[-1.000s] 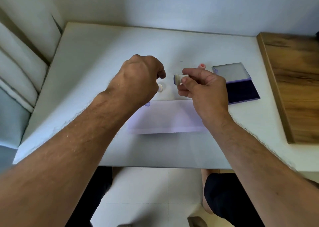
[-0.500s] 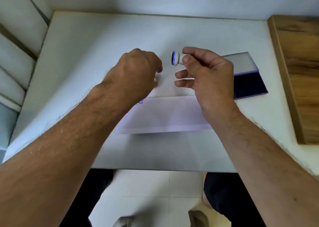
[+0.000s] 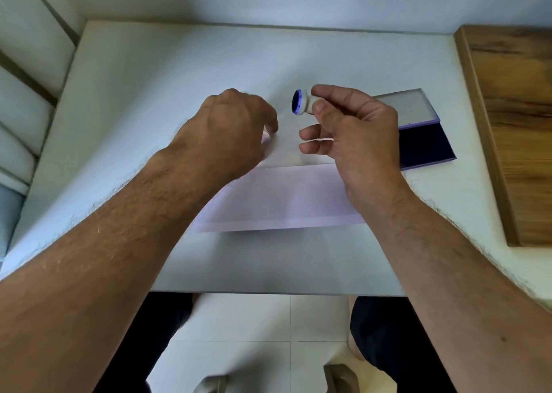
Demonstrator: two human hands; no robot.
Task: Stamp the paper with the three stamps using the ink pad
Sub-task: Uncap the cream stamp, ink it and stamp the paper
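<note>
My right hand (image 3: 355, 135) pinches a small round white stamp (image 3: 301, 103) between thumb and forefinger, held above the table with its blue inked face turned left. My left hand (image 3: 227, 129) lies knuckles-up just left of it, fingers curled down round a small whitish stamp (image 3: 265, 138) that is mostly hidden. The pale paper (image 3: 283, 195) lies flat under and in front of both hands. The open ink pad (image 3: 424, 144) with its dark blue pad sits right of my right hand, with its grey lid (image 3: 403, 101) folded back.
Everything rests on a white table (image 3: 149, 87) set against a wall. A wooden board (image 3: 513, 123) lies along the table's right side. The front edge runs just below the paper, with my knees and a tiled floor beneath.
My right hand has raised the stamp and turned its inked face more into view. My left hand has stayed low over the small whitish stamp.
</note>
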